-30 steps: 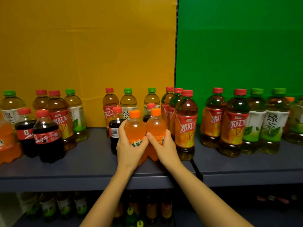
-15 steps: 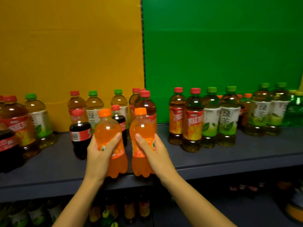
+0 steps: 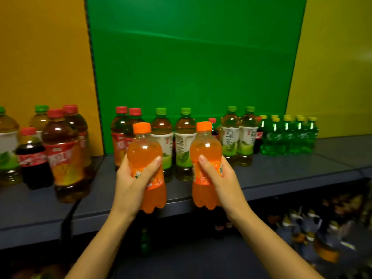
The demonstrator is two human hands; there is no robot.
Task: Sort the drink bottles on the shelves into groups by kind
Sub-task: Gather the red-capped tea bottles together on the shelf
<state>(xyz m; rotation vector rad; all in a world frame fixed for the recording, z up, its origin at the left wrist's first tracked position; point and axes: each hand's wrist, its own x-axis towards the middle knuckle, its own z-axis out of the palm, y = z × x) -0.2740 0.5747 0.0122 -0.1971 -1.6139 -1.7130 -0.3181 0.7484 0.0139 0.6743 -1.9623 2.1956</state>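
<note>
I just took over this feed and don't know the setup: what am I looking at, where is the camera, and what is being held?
No machine here: a person works bare-handed, and the one picture comes from a camera on their head, looking forward and down. The left hand grips an orange soda bottle, the right hand a second orange soda bottle, both held off the grey shelf. On it stand green-capped tea bottles, red-capped tea bottles, a dark cola bottle and, at right, small green soda bottles. More bottles below are too blurred to identify.
</note>
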